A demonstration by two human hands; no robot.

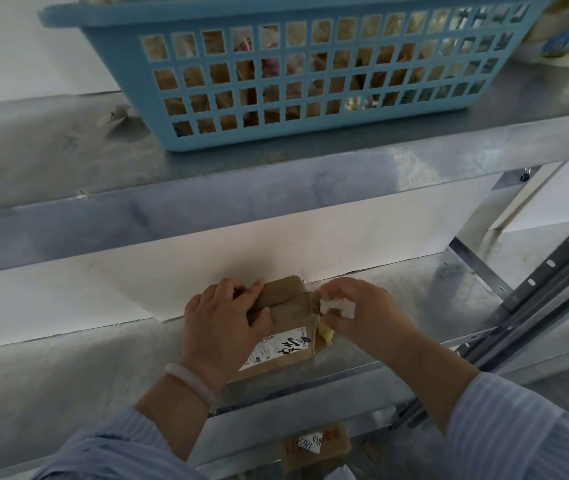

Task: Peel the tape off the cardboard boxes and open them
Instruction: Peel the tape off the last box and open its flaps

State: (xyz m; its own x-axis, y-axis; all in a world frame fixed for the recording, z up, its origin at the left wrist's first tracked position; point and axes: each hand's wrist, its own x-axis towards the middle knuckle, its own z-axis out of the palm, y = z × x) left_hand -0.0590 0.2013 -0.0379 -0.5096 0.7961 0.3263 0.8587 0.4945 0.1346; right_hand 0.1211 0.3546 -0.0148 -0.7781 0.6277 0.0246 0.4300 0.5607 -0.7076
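On the metal shelf [68,375], the labelled cardboard box [290,318] is clasped by the left grip [222,322], curled over its top, while a crumpled white tape wad [338,306] at its right edge is pinched by the right grip [362,313].

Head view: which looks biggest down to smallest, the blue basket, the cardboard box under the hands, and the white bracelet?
Largest first: blue basket, cardboard box, white bracelet. The basket is farther off yet looks biggest, so no doubt.
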